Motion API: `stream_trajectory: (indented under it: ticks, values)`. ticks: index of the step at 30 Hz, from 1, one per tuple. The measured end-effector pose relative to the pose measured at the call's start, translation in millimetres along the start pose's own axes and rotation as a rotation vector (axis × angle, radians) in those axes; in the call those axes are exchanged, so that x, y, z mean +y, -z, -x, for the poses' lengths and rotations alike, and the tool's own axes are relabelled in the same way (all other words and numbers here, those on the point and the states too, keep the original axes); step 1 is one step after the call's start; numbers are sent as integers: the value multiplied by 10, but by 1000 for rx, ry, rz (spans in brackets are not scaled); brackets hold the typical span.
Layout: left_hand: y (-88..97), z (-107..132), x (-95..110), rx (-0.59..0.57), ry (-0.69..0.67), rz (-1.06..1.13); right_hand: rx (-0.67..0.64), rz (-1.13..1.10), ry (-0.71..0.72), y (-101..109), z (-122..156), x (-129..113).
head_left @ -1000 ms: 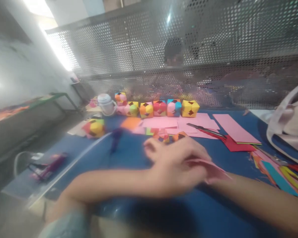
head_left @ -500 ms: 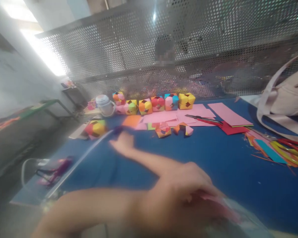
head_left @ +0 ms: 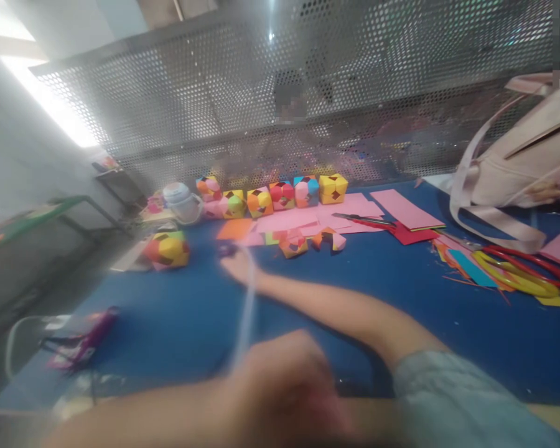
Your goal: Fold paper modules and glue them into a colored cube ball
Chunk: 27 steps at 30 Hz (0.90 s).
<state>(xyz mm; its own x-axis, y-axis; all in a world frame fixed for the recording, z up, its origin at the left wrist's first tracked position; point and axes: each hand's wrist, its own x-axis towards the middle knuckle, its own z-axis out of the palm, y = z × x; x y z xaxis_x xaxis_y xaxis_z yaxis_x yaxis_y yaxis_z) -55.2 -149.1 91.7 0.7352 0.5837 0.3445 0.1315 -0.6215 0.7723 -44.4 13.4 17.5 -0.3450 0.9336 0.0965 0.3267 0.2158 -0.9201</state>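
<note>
My right hand (head_left: pixel 237 265) reaches across to the left over the blue table (head_left: pixel 401 298). It is closed on the far end of a clear ruler (head_left: pixel 247 305), which runs back toward me. A purple pen (head_left: pixel 226 249) lies just beyond its fingers. Close to the camera at the bottom, my left hand (head_left: pixel 280 392) is smeared by motion and its fingers do not show. Beyond the right hand lie two folded paper pieces (head_left: pixel 293 244), pink paper sheets (head_left: pixel 303 219) and a row of coloured paper cubes (head_left: pixel 270 198).
A multicoloured paper ball (head_left: pixel 166 249) and a white jar (head_left: pixel 182 202) sit at the left. At the right are a cutter (head_left: pixel 364 219), a red sheet (head_left: pixel 413 234), paper strips, yellow and red loops (head_left: pixel 518 274) and a pale bag (head_left: pixel 518 162). A perforated metal screen (head_left: pixel 308 93) closes the back, with a person behind it.
My right hand let go near the left hand, reached far left and took the ruler, which swung from its slant at the left toward the middle. The left hand dropped toward me.
</note>
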Motion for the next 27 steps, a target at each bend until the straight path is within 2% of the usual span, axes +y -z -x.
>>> stream_trajectory:
  ticks: [4, 6, 9, 11, 12, 14, 15, 16, 18, 21, 24, 27]
  values:
    - [123, 89, -88, -263, 9, 8, -96, -246, -68, 471, 213, 143]
    - [173, 56, -121, -308, 30, 17, -93, -331, -86, 679, 322, 173]
    - [304, -58, -165, -278, 77, 35, -70, -426, -85, 897, 461, 180]
    - [445, -147, -232, -98, 134, 26, -51, -470, -66, 989, 554, 175]
    - [524, -189, -289, 110, 189, 6, -44, -485, -54, 1025, 605, 172]
    - [677, -264, -457, 602, 351, -83, -24, -477, -33, 1089, 720, 160]
    - [742, -293, -562, 776, 416, -139, -4, -439, -22, 1120, 780, 151]
    - [794, -317, -674, 896, 463, -157, 30, -376, -16, 1150, 839, 141]
    - [851, -350, -900, 976, 513, -123, 74, -219, -16, 1204, 938, 119]
    - [832, -381, -1170, 962, 558, 24, 120, -53, 62, 1251, 1008, 108]
    - [751, -410, -1314, 960, 585, 130, 164, 45, 181, 1238, 987, 153]
    - [663, -426, -1370, 938, 603, 170, 175, 121, 264, 1184, 937, 252]
